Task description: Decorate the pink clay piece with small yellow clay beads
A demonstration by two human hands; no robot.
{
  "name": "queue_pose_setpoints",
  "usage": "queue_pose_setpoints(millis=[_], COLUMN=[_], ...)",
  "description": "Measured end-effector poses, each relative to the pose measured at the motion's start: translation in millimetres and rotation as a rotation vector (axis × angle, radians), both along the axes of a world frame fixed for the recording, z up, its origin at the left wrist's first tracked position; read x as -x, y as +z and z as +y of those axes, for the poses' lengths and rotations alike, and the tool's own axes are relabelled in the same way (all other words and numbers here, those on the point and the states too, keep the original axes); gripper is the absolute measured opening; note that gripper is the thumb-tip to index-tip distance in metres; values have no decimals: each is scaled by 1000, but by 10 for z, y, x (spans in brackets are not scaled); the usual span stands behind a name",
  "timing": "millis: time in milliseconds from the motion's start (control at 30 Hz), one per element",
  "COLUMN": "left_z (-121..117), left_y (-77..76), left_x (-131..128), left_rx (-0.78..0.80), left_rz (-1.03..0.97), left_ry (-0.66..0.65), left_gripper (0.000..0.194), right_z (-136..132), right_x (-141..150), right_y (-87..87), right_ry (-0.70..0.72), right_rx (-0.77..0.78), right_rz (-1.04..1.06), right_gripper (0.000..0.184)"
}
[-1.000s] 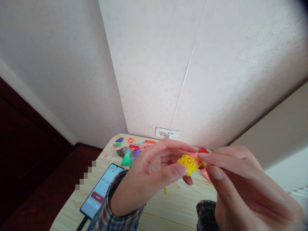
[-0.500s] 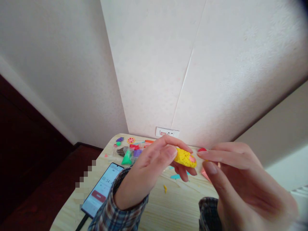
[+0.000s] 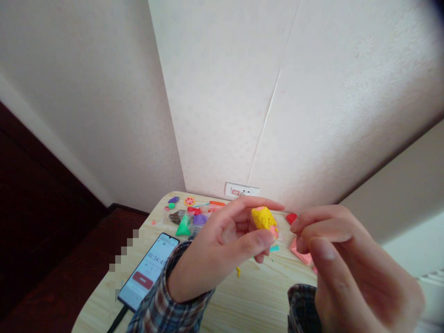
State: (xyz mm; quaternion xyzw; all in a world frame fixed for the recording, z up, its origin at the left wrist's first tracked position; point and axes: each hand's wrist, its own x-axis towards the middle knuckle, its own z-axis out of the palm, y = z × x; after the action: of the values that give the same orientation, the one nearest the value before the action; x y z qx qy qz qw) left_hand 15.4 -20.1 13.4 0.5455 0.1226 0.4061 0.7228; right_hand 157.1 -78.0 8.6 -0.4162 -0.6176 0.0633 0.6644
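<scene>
Between the thumb and fingers of my left hand is a lump of yellow modelling clay with pink patches, its surface rough and bumpy. My right hand hovers just to the right of it, apart from the lump. Its thumb and fingertips are pinched together, and whatever may be between them is hidden. A small yellow clay scrap lies on the table below my left hand. Partly covered by the left fingers, a turquoise strip shows on the tabletop.
A phone with a running timer lies at the left of the wooden table. Behind it are bagged green clay, purple clay and a grape-shaped piece. Red clay and a pink packet sit right. A wall socket is behind.
The yellow lump has been turned in my left hand, with the thumb now lower and in front of it. My right fingers have curled in more tightly.
</scene>
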Motion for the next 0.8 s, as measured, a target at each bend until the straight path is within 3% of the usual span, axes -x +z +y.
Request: queue_pose_setpoints(millis=[167,567,800], left_z=[-44,-18,14], left_y=[24,52,42], left_x=[25,17,40], left_rx=[9,36,35], left_rz=[25,86,100], left_ry=[58,-11,-49], left_gripper=[23,41,41], right_z=[6,0,5], right_x=[29,15,1], right_y=[25,-10,-1], right_ry=[21,4,-1], right_rx=[12,-22,10], right_rz=[-19,-78,-148], right_gripper=[13,25,24])
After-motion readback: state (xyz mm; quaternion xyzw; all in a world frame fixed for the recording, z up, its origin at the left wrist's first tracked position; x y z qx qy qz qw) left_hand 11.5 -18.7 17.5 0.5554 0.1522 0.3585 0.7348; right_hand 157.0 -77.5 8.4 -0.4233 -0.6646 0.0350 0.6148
